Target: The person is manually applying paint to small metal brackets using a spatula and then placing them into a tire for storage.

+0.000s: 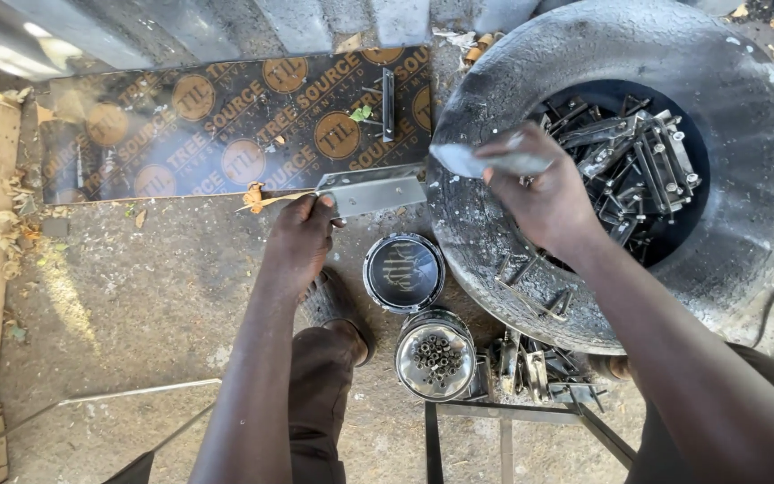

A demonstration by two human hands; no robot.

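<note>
From the head view, a big old tire [494, 81] lies on the ground, its hole full of metal brackets [638, 157]. Just left of the tire, the left hand [302, 237] grips one end of a flat metal bar [374, 190]. Over the tire, the right hand [544, 193] grips a blurry grey tool [468, 161]. Below the tire sit two round tins [403, 272].

My left hand [302, 235] is gripping a dull grey angled metal bracket [374, 190]. My right hand [544, 193] is holding a pale silver-grey blurred metal piece [485, 161]. The big round rubber tyre [745, 134] is showing dusty grey-black. The flat dark brown board [181, 134] is showing orange circles and lettering.
</note>
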